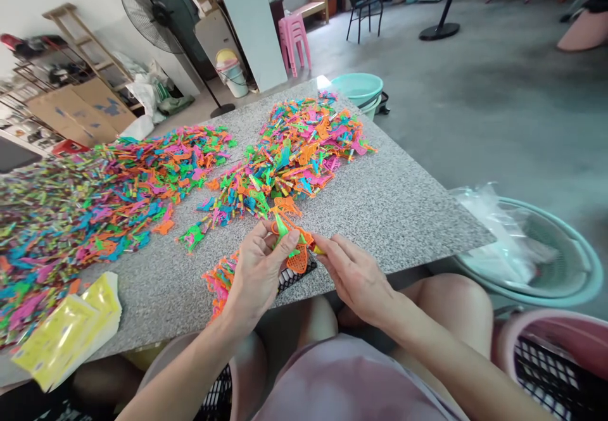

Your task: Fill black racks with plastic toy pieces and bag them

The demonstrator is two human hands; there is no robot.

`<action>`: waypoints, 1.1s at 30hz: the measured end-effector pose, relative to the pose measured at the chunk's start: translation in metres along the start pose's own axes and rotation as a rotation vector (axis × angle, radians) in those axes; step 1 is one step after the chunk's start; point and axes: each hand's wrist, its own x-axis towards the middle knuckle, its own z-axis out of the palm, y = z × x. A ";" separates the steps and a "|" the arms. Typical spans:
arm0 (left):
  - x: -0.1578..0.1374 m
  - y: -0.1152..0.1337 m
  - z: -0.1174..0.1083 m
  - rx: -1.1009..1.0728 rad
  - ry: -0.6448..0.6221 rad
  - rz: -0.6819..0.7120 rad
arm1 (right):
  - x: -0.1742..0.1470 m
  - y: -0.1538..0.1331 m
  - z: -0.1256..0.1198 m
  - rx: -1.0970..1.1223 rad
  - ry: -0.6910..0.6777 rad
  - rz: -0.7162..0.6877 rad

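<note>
Above the near edge of the speckled grey table (384,212), both my hands meet on small plastic pieces. My left hand (259,266) pinches a green plastic piece (281,226) together with an orange butterfly-shaped piece (297,261) that has a lattice wing. The fingers of my right hand (354,275) are closed on the yellow end (317,250) at the orange piece's right side. Below them sits a small black mesh basket (304,275), partly hidden. Left of it, behind my left wrist, lies a bunch of orange and pink pieces (221,282).
Loose colourful pieces form one heap (304,149) ahead and a larger heap (118,199) at left. Yellow printed packets (71,326) lie at the left front edge. Right of the table stand a teal basin (584,269) with clear plastic bags (498,237) and a pink tub (560,320).
</note>
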 end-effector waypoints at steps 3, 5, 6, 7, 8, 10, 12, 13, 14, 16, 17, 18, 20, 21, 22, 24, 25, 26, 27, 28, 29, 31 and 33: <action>-0.001 -0.001 0.004 0.010 0.004 0.011 | 0.000 -0.001 -0.003 0.000 -0.004 0.020; -0.002 -0.002 0.006 0.012 0.005 0.039 | -0.001 0.000 -0.004 0.000 -0.013 0.008; -0.002 -0.003 0.006 0.003 0.006 0.047 | -0.002 0.000 -0.004 -0.013 -0.019 -0.006; -0.002 -0.003 0.007 -0.008 0.007 0.048 | -0.003 0.000 -0.004 -0.032 -0.020 -0.022; -0.003 -0.003 0.008 -0.020 0.008 0.047 | -0.003 0.001 -0.004 -0.051 -0.017 -0.037; -0.004 -0.003 0.008 -0.035 0.016 0.049 | -0.003 0.001 -0.005 -0.062 -0.006 -0.046; -0.005 -0.003 0.007 -0.035 0.021 0.051 | -0.002 0.000 -0.005 -0.011 0.017 -0.034; -0.006 -0.003 0.007 -0.035 0.025 0.046 | -0.002 -0.001 -0.006 0.035 0.032 -0.018; -0.007 -0.003 0.006 -0.038 0.029 0.034 | -0.002 -0.002 -0.007 0.084 0.046 0.004; -0.009 -0.003 0.006 -0.039 0.027 0.003 | -0.001 -0.004 -0.008 0.165 0.069 0.067; -0.009 -0.003 0.006 -0.037 0.026 -0.008 | -0.001 -0.005 -0.008 0.190 0.071 0.100; -0.010 -0.004 0.006 -0.032 0.026 -0.012 | -0.001 -0.006 -0.009 0.205 0.071 0.125; -0.011 -0.004 0.007 -0.019 0.025 -0.007 | -0.001 -0.007 -0.010 0.219 0.059 0.149; -0.011 -0.004 0.007 -0.015 0.025 0.000 | -0.001 -0.007 -0.010 0.224 0.049 0.153; -0.012 -0.004 0.008 -0.014 0.026 0.009 | -0.001 -0.007 -0.011 0.226 0.041 0.154; -0.012 -0.005 0.008 -0.014 0.034 0.036 | -0.001 -0.006 -0.012 0.225 0.026 0.159; -0.012 -0.006 0.008 -0.007 0.042 0.064 | -0.001 -0.006 -0.012 0.228 0.021 0.159; -0.013 -0.007 0.007 0.008 0.051 0.100 | -0.001 -0.005 -0.011 0.236 0.017 0.154; -0.013 -0.008 0.007 0.028 0.059 0.138 | -0.001 -0.005 -0.010 0.249 0.017 0.143; -0.013 -0.009 0.006 0.048 0.063 0.173 | -0.001 -0.005 -0.008 0.261 0.021 0.126; -0.012 -0.010 0.006 0.062 0.060 0.198 | -0.001 -0.005 -0.007 0.268 0.025 0.106; -0.010 -0.011 0.005 0.074 0.048 0.210 | 0.000 -0.006 -0.003 0.262 0.031 0.070; -0.005 -0.010 0.002 0.101 0.026 0.199 | 0.002 -0.005 0.000 0.231 0.013 0.065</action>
